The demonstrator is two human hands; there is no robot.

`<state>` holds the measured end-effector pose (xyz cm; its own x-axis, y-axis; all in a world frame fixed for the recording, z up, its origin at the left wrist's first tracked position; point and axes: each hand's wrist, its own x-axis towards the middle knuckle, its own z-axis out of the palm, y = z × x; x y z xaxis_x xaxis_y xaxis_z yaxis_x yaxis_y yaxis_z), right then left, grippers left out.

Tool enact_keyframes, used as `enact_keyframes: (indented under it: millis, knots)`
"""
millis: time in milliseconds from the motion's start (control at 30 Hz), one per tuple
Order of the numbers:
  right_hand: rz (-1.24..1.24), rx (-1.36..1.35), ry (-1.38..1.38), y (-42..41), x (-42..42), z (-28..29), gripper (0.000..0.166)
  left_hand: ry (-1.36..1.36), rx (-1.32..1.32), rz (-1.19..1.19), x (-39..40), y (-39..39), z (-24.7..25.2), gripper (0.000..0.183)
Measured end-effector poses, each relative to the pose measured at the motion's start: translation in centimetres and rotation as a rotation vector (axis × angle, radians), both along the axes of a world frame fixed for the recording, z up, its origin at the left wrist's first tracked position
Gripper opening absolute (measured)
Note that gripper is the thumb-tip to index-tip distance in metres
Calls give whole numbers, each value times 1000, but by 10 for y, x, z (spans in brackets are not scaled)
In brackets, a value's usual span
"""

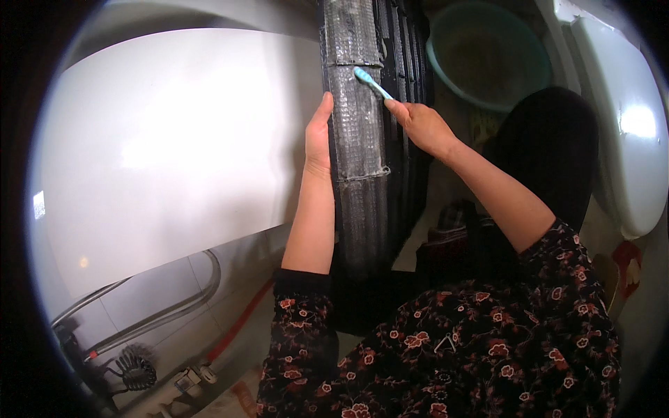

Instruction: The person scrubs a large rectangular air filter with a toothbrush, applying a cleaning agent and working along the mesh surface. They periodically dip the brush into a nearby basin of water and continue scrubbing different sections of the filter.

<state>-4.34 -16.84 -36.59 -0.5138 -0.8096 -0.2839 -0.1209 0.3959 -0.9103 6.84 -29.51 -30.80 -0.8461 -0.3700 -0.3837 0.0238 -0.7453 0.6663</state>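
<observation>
A large black ribbed object (pixel 405 68), possibly a hard case, stands before me. Along its near side runs a worn grey textured strip (pixel 358 120) with cross seams and whitish residue. My left hand (pixel 318 138) grips the left edge of this side, thumb pointing up; its other fingers are mostly hidden. In my right hand (pixel 426 128) is a light blue toothbrush (pixel 372 82), held by its handle. The brush head rests on or just above the grey strip, slightly below an upper seam; actual contact is hard to make out.
A glossy white panel (pixel 183 146) borders the left. Upper right sits a green-blue plastic basin (pixel 434 57); a white toilet-like fixture (pixel 622 125) stands at far right. Lower left are a grey hose (pixel 211 282), a red pipe (pixel 240 318) and a dark brush (pixel 137 368).
</observation>
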Motion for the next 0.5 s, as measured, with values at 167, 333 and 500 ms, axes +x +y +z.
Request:
enact_keyframes:
  millis: [167,333,500]
  knots:
    - [46,30,17,10,19,-18,55,15,4,15,2,-3,-3,40]
    - [1,-23,144,-16,-3,2,55,-13,-30,33,0,-3,-7,39]
    - [-9,133,416,15,-28,-2,58,-6,-56,-26,-2,-3,0,39]
